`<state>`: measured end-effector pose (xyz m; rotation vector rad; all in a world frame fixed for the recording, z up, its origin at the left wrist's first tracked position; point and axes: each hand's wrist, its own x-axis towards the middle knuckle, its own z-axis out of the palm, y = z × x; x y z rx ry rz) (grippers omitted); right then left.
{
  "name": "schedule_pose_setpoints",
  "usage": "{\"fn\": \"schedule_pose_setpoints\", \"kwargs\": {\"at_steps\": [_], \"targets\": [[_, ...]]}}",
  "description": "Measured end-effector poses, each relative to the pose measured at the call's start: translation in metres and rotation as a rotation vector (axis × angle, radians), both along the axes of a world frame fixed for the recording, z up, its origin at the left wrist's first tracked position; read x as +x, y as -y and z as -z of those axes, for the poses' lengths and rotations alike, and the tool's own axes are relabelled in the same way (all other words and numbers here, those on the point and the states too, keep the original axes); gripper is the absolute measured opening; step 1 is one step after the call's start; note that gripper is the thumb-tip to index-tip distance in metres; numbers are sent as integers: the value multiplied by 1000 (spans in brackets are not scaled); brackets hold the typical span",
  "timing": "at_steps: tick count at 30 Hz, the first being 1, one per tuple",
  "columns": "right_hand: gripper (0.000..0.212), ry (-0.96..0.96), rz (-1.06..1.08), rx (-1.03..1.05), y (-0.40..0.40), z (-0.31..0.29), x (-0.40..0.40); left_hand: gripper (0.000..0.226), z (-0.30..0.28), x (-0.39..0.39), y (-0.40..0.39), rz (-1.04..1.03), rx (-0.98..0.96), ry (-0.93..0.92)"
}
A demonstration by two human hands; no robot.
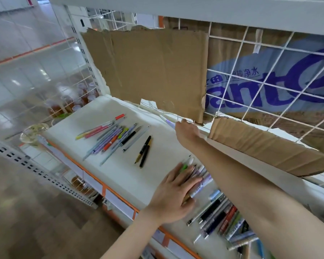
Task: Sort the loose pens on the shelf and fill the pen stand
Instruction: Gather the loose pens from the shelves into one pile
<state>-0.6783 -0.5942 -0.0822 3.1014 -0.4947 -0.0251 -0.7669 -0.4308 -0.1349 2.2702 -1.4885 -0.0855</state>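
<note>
A white shelf [157,176] holds loose pens in groups. A mixed pile of coloured pens [110,137] lies at the left, with two black pens [144,151] beside it. My left hand [174,195] lies flat, fingers straight, on a bunch of white, green and lilac pens [200,174]. More dark and grey pens [223,215] lie in a row at the near right. My right hand [185,131] reaches to the back of the shelf and grips a lilac pen [167,120] that sticks out to its left. No pen stand is in view.
A brown cardboard sheet [148,68] leans on the wire grid back, and a torn cardboard strip [260,146] crosses the right side. A glass vessel [34,133] stands off the shelf's left end. Bottles of amber liquid [67,103] sit behind it.
</note>
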Motion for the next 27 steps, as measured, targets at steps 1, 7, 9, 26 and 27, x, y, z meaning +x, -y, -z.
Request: {"fn": "schedule_pose_setpoints", "kwargs": {"at_steps": [1, 7, 9, 26, 27], "targets": [[29, -3, 15, 97, 0, -3, -4, 58, -2, 0, -1, 12, -15, -24], [18, -216, -52, 596, -2, -18, -43, 26, -23, 11, -10, -226, -403, -379], [13, -270, -86, 907, -10, -25, -57, 22, -25, 27, -9, -410, -419, -349], [12, 62, -439, 675, -48, 15, -47, 42, -38, 182, -81, -776, -170, -42], [12, 55, -450, 669, -51, 13, -44, 49, -37, 196, -88, -789, -80, -33]]}}
